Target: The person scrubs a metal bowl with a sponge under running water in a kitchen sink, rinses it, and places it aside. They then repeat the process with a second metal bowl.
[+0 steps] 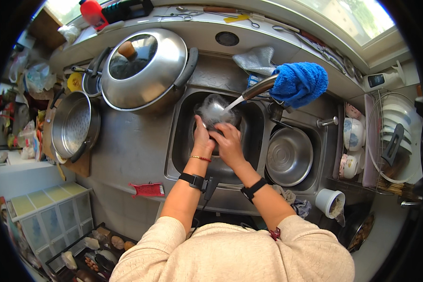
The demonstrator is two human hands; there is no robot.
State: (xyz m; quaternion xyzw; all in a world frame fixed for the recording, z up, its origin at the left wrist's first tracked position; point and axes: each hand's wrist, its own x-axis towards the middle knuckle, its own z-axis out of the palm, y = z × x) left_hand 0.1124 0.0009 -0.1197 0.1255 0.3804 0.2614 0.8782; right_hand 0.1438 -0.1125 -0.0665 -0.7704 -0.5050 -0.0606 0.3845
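Observation:
Water pours from the steel faucet (259, 87) into what looks like a shiny metal bowl (216, 105), tilted in the left sink basin (257, 141). Splashing blurs the bowl's outline. My left hand (202, 135) grips the bowl's near left edge, wearing a red bead bracelet at the wrist. My right hand (229, 142) bends its fingers over the near edge, close to the left hand; whether it grips anything is hidden. A blue towel (299, 84) is wrapped around the faucet's upper part.
In the right basin sits a steel basin (289, 157). A lidded wok (144, 70) and a steamer pot (72, 125) stand left on the counter. A red grater (147, 189) lies by the front edge. A dish rack (396, 137) is at right, with a white tub (329, 202) nearer me.

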